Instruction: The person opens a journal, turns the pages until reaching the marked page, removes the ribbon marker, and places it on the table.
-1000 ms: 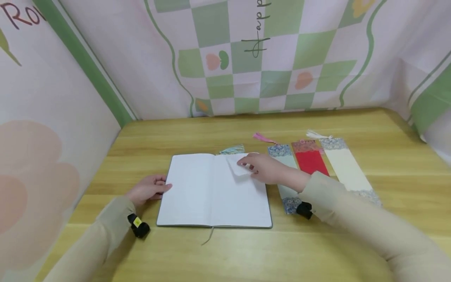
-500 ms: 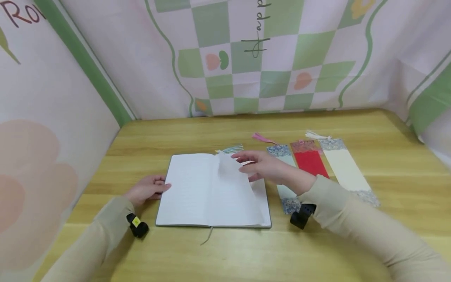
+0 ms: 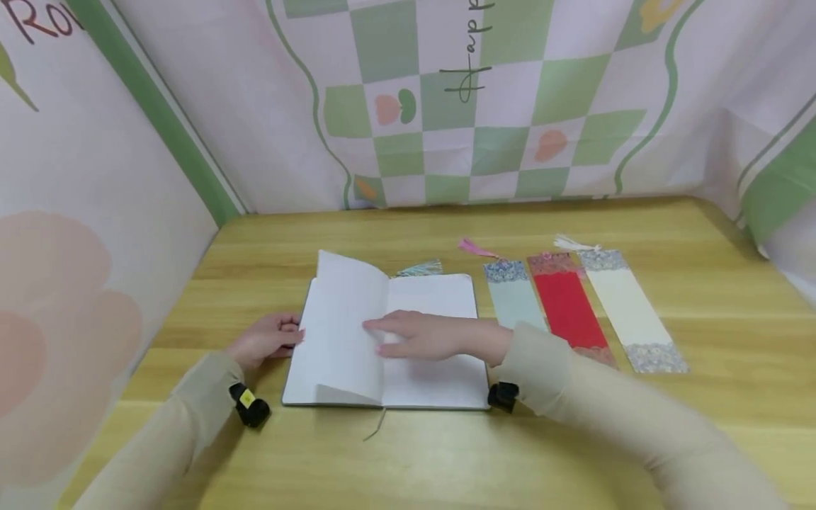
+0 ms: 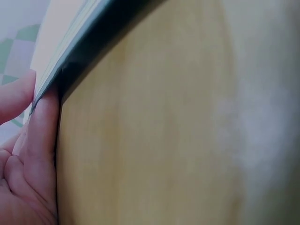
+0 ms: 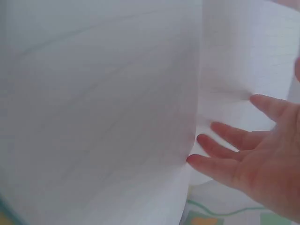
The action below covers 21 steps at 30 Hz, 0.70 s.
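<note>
A notebook (image 3: 440, 386) lies open on the table, its pages white and faintly lined. One page (image 3: 350, 304) stands raised over the left half, its far corner lifted beyond the cover. My left hand (image 3: 268, 340) pinches the notebook's left edge; in the left wrist view the thumb (image 4: 18, 98) is on the page side and a finger (image 4: 43, 126) lies under the dark cover. With fingers extended, my right hand (image 3: 430, 336) touches the raised page near the spine. In the right wrist view its fingertips (image 5: 194, 159) meet the paper. A blue-white tassel (image 3: 418, 268) sticks out past the notebook's far edge.
Right of the notebook lie a pale green bookmark (image 3: 518, 303) with a pink tassel (image 3: 476, 248), a red bookmark (image 3: 569, 308), and a cream bookmark (image 3: 631, 308) with a white tassel (image 3: 576, 244). A thin ribbon (image 3: 376, 426) trails from the notebook's near edge. A printed curtain (image 3: 446, 156) hangs behind.
My right hand has swept left from the right page's far corner to the spine, turning a page over toward the left half. The left hand has stayed at the notebook's edge.
</note>
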### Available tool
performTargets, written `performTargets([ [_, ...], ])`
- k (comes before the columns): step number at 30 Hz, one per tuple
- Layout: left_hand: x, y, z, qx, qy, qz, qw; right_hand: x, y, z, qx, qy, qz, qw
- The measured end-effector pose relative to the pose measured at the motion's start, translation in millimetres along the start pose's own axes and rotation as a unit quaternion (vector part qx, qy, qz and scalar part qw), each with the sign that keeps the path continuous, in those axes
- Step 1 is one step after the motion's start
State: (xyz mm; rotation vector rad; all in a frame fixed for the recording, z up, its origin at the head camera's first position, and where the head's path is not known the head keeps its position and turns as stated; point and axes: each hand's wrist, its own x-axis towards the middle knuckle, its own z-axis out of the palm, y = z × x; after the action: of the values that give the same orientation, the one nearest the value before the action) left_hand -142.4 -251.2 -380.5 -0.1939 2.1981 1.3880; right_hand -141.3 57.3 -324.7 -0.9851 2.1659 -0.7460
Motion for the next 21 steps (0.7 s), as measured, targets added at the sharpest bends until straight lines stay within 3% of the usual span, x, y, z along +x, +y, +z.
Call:
performTargets([
  [5,0.2,-2.1,-0.4,-0.007,-0.015,0.024,0.9996,9,-11,9,-0.083,-0.026,0.045,0.995],
  [14,0.7,-2.2,-0.7,-0.054,-0.02,0.005,0.9983,15,-16,29,-0.223,-0.024,0.067,0.972],
  [21,-0.5,-2.3,0.5,-0.033,-0.019,0.017,0.9991,16,-15,28,-0.248,-0.018,0.05,0.967],
])
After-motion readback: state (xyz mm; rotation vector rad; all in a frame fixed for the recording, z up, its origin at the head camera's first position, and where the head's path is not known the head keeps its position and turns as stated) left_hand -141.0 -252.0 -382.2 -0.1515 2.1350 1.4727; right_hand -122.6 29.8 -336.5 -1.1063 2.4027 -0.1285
